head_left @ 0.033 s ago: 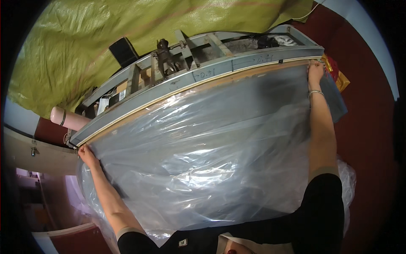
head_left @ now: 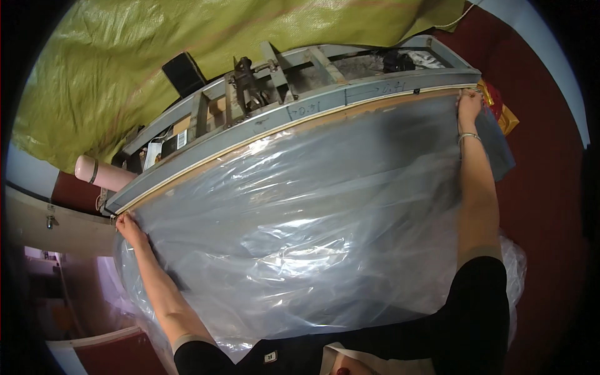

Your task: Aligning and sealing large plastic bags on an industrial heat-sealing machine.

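A wide, clear plastic sheet (head_left: 375, 206) stretches in front of me, wrinkled and shiny where light falls on it. My left hand (head_left: 130, 230) pinches its far left corner, beside the end of a long grey metal frame (head_left: 262, 127). At the far right corner, my right hand (head_left: 469, 107) has its fingers closed on the sheet's edge; a bracelet (head_left: 470, 135) circles that wrist. Both arms reach out straight and wide apart. Between the hands, the sheet's far edge runs along a pale strip on the frame's near side. The fingertips' exact hold is too small to see.
Behind the frame hangs yellow-green woven sheeting (head_left: 350, 25). A black flat object (head_left: 183, 75) leans there. Inside the frame sit a metal clamp-like mechanism (head_left: 249, 84) and small items. A pink cylinder (head_left: 103, 173) lies at left; red and yellow packaging (head_left: 507, 119) is at right.
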The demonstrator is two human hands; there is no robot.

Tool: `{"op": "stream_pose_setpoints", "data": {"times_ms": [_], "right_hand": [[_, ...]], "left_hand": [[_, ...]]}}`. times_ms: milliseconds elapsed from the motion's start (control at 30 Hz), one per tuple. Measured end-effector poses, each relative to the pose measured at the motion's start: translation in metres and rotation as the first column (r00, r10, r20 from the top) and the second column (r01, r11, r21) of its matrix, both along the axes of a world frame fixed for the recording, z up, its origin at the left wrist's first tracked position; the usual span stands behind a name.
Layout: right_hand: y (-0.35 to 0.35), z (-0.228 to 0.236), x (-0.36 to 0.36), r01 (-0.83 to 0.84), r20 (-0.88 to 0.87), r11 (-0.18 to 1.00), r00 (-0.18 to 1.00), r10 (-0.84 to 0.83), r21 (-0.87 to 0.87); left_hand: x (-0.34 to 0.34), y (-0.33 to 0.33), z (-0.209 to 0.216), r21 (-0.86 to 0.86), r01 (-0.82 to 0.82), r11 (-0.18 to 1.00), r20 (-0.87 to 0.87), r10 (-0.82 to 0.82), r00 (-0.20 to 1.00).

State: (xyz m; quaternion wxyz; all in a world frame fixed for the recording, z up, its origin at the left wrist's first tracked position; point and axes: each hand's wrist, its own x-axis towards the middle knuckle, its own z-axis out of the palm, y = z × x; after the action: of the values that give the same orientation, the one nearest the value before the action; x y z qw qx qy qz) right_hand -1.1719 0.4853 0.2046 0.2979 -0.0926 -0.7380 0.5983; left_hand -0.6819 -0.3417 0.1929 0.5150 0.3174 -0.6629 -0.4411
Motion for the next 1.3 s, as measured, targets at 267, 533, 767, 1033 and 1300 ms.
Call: {"op": "stream_pose_setpoints", "data": {"times_ms": [267, 533, 767, 1033, 1300], "right_hand": [[-0.003, 0.010, 0.008, 0.163, -0.080, 0.975, 0.985, -0.152, 0.153], [-0.132, 0.089, 0.077, 0.194, -0.386, 0.934, 0.920, -0.067, 0.299], [-0.399, 0.138, 0.292, -0.567, -0.384, 0.470, 0.273, 0.882, 0.677], [-0.486, 0.117, 0.411, -0.887, -0.003, -0.104, -0.118, 0.993, 0.450], [-0.443, 0.103, 0.394, -0.791, -0.087, 0.057, 0.005, 0.996, 0.609]], "left_hand": [[-0.002, 0.011, 0.003, 0.121, -0.094, 0.988, -0.100, 0.107, 0.989], [0.045, 0.080, 0.079, -0.066, 0.380, 0.923, 0.207, -0.360, 0.910], [0.134, 0.167, 0.148, -0.178, 0.268, 0.947, 0.095, -0.255, 0.962], [0.195, 0.212, 0.176, -0.439, 0.147, 0.886, 0.239, -0.042, 0.970], [0.190, 0.193, 0.148, -0.113, 0.320, 0.941, 0.297, -0.276, 0.914]]}}
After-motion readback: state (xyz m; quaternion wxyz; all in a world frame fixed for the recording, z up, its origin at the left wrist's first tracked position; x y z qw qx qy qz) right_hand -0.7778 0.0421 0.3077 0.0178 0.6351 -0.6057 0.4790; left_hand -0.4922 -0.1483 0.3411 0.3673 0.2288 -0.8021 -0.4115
